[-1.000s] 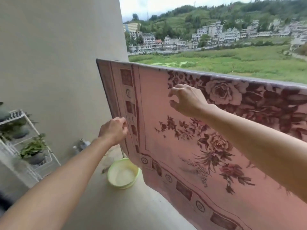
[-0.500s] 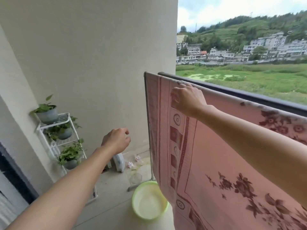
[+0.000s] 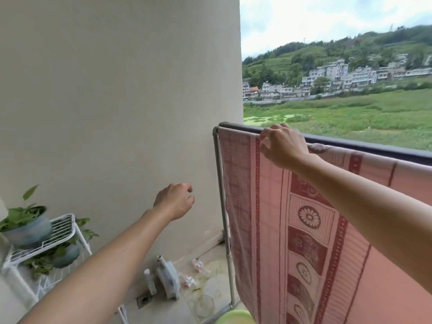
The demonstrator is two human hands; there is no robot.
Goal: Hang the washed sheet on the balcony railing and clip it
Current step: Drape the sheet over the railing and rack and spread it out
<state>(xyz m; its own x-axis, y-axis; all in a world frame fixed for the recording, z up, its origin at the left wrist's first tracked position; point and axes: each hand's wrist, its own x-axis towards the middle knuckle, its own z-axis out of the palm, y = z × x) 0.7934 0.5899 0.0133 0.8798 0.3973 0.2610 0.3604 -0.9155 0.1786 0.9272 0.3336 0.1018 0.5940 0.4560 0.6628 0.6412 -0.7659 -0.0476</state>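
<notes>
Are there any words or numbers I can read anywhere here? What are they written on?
No text here can be read.
Bottle on the floor: label too blurred to read.
Small wrappers beside it: print too small.
Sheet: flower and block patterns, no letters that can be made out.
Far buildings: any signs too small.

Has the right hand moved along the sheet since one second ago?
Yes. The right hand moved left along the sheet, toward the grey corner post.

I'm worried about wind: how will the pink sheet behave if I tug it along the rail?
Probably floppy: the pink sheet hangs limp from the rail. No clip shows, so it may slide easily. Being washed, likely heavyish where the right hand grips.
</notes>
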